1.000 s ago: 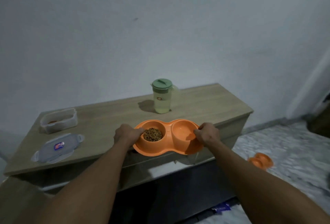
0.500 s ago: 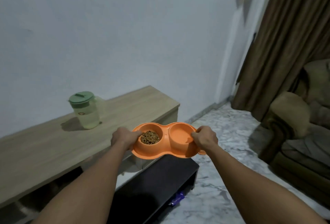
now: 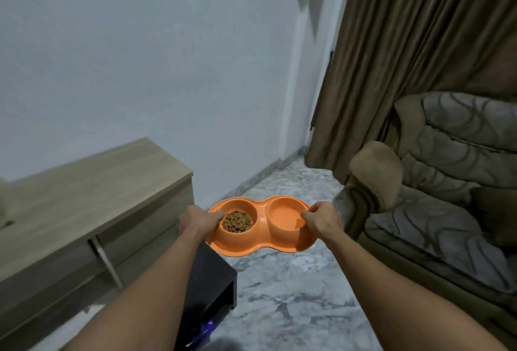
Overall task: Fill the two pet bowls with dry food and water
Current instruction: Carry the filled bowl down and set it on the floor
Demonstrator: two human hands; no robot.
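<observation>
Left grip is curled round the left end rim of the orange double bowl, right beside the dry food; right grip pinches the right end rim. The bowl hangs roughly level between the two, in the air over the marble floor. Left well holds kibble, and I can't tell if there's water in the right well. The bowl is past the desk's right end, with an armchair to the right and a brown curtain behind.
</observation>
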